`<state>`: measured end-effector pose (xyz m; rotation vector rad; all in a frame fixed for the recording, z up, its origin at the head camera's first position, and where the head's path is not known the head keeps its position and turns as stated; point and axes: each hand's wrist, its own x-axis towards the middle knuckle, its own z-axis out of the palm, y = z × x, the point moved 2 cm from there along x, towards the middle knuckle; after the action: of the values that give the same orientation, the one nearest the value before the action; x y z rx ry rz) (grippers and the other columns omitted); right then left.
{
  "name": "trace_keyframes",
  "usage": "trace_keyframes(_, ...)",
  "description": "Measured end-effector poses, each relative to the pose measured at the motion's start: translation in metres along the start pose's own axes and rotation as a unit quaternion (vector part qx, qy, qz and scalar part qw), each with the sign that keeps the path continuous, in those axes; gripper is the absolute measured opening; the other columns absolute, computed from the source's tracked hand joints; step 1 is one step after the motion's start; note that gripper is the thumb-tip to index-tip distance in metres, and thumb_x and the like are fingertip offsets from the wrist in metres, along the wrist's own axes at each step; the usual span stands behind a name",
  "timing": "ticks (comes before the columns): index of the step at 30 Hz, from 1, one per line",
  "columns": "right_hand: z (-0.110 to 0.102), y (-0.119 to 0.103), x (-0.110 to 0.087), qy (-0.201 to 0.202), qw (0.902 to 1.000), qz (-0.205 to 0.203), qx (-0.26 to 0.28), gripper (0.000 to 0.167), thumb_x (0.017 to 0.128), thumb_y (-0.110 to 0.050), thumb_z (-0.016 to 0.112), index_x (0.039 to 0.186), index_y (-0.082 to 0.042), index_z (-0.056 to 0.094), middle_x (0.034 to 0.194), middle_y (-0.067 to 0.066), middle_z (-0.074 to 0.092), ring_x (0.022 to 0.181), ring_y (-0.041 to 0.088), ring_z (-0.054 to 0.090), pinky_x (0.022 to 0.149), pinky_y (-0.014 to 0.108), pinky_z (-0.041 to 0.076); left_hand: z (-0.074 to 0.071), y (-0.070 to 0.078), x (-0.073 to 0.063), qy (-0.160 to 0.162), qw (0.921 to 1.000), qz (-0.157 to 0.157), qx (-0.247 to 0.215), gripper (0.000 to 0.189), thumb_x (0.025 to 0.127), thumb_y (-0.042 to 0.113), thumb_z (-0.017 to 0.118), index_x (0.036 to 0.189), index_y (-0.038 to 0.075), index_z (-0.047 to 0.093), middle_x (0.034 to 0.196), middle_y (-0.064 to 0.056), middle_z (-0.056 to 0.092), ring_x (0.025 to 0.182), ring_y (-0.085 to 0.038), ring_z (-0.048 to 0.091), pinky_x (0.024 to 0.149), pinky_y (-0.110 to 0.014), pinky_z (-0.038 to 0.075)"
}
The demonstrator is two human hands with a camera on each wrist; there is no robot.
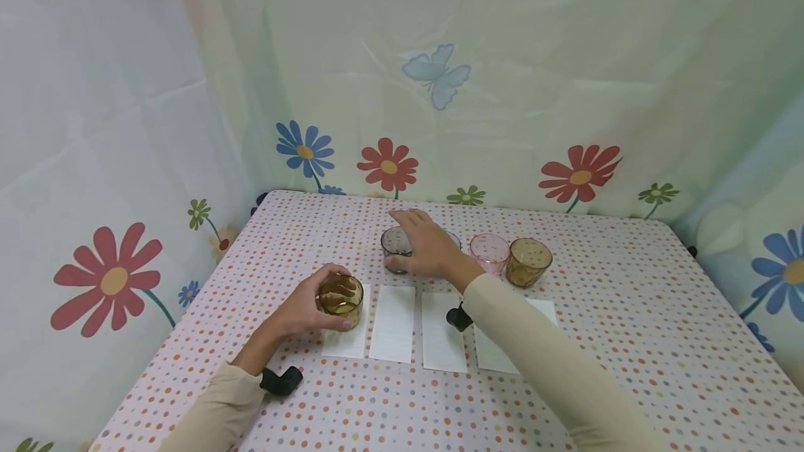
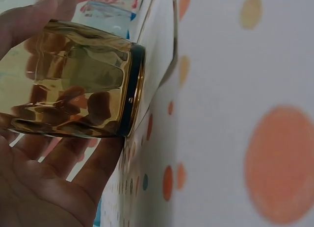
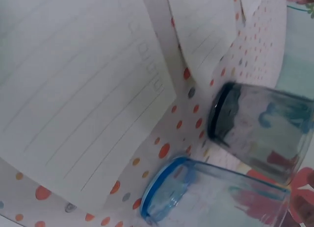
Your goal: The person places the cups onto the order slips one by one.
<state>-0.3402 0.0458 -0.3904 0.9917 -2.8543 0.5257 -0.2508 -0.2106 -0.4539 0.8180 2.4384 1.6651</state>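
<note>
My left hand [image 1: 304,305] holds an amber glass cup [image 1: 342,302], thumb on the near side and fingers round the back. In the left wrist view the cup's base meets a white paper slip [image 2: 159,50]. My right hand [image 1: 430,246] reaches over the back row with its fingers spread, thumb and fingertips close to a grey glass cup [image 1: 394,239]. Whether they touch it I cannot tell. Partly hidden behind that hand is a clear blue glass cup [image 1: 455,237]; both cups stand upright, side by side, in the right wrist view.
Right of the blue cup stand a pink glass cup [image 1: 490,250] and another amber glass cup [image 1: 529,264]. Several lined paper slips [image 1: 392,326] lie in a row before the cups on the dotted tablecloth [image 1: 389,403]. A flowered curtain [image 1: 502,124] hangs behind the table.
</note>
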Motion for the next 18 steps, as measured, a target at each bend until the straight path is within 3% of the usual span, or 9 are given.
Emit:
trace_keyframes(8,0.0,0.008,0.011,-0.047,0.9975,0.047,-0.026,0.084,0.091,-0.056,0.068,0.156,-0.011,0.039,0.16,0.013,0.039,0.152,0.036,0.022,0.117,0.058,0.031,0.0,-0.002,-0.002,-0.005,0.9998,-0.009,-0.019,0.075,0.073,0.011,0.092,0.136,0.012,0.052,0.128,-0.012,0.065,0.119,-0.032,0.062,0.101,-0.047,0.051)
trace_keyframes(13,0.002,0.012,0.013,-0.067,0.9952,0.07,-0.015,0.084,0.089,-0.058,0.068,0.153,-0.009,0.045,0.157,0.012,0.044,0.153,0.036,0.02,0.117,0.059,0.03,0.0,-0.003,-0.001,-0.004,0.9998,-0.007,-0.019,0.074,0.074,0.011,0.091,0.137,0.012,0.052,0.129,-0.012,0.064,0.12,-0.033,0.061,0.101,-0.044,0.051)
trace_keyframes(18,0.008,0.018,0.014,-0.084,0.9929,0.084,0.009,0.086,0.088,-0.058,0.069,0.154,-0.01,0.043,0.16,0.012,0.04,0.154,0.033,0.021,0.117,0.058,0.031,0.0,-0.002,-0.002,-0.002,0.9999,0.003,-0.015,0.075,0.075,0.011,0.09,0.138,0.006,0.05,0.129,-0.016,0.063,0.119,-0.036,0.061,0.101,-0.049,0.05)
